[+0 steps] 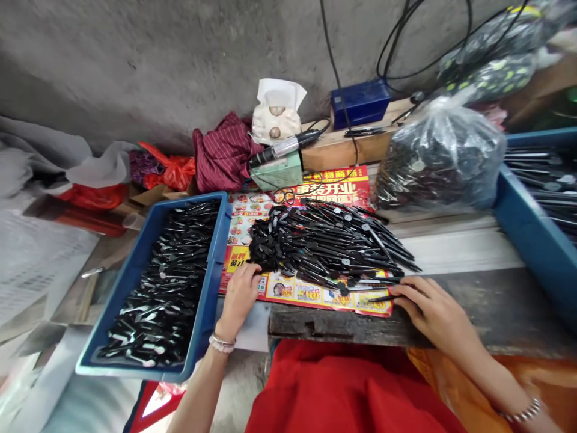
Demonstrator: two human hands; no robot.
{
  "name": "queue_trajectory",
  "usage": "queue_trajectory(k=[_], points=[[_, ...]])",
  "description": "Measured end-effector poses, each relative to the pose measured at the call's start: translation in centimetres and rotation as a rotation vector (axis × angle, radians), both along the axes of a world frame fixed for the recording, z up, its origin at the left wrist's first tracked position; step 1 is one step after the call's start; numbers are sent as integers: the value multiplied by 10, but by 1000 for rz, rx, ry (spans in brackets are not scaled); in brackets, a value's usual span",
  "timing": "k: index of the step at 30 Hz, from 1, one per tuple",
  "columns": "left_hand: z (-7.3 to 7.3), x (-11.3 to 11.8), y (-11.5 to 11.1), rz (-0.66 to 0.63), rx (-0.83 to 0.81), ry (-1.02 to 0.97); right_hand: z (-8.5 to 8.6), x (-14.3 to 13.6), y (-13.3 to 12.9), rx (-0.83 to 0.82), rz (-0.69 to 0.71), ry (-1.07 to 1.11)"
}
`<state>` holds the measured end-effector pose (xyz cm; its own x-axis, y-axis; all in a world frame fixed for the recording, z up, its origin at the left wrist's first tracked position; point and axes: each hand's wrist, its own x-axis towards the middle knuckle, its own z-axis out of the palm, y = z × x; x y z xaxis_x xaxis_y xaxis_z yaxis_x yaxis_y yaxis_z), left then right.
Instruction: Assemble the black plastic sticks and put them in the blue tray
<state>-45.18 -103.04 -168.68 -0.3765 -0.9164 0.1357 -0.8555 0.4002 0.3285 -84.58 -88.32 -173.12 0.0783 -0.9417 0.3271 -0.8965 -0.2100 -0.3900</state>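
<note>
A heap of slim black tapered pieces (315, 240), some with small silver discs, lies on a red and yellow printed sheet (283, 294). My left hand (241, 294) is at the heap's left end, fingertips drawn together against the pieces; what is between them is hidden. At the heap's right front, my right hand (433, 310) pinches the end of one slim black piece (380, 298), which lies low over the sheet and points left. A blue bin (220, 240) full of similar black pieces stands beside my left hand.
Behind the heap are a green box (279, 172) with a handheld tool (288, 146) across it, a tissue pack (278, 114) and a blue box (360, 103). A filled clear plastic bag (444, 156) and another blue bin (532, 222) stand right. Cables hang along the wall.
</note>
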Motion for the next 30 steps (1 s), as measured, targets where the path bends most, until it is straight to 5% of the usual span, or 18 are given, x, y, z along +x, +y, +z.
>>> queue_trajectory(k=[4, 8, 12, 15, 22, 30], points=[[3, -3, -5, -29, 59, 132, 11, 9, -3, 59, -46, -106], [16, -16, -9, -53, 183, 374, 29, 24, -1, 249, -149, -461], [28, -48, -5, -12, 463, 647, 41, 48, -6, 516, -96, -818], [32, -78, 3, 36, 685, 793, 41, 63, -12, 562, -87, -973], [28, -125, 18, -42, 753, 903, 39, 74, -19, 552, -90, -1030], [21, -133, 15, 15, 790, 962, 33, 82, -37, 639, -50, -1115]])
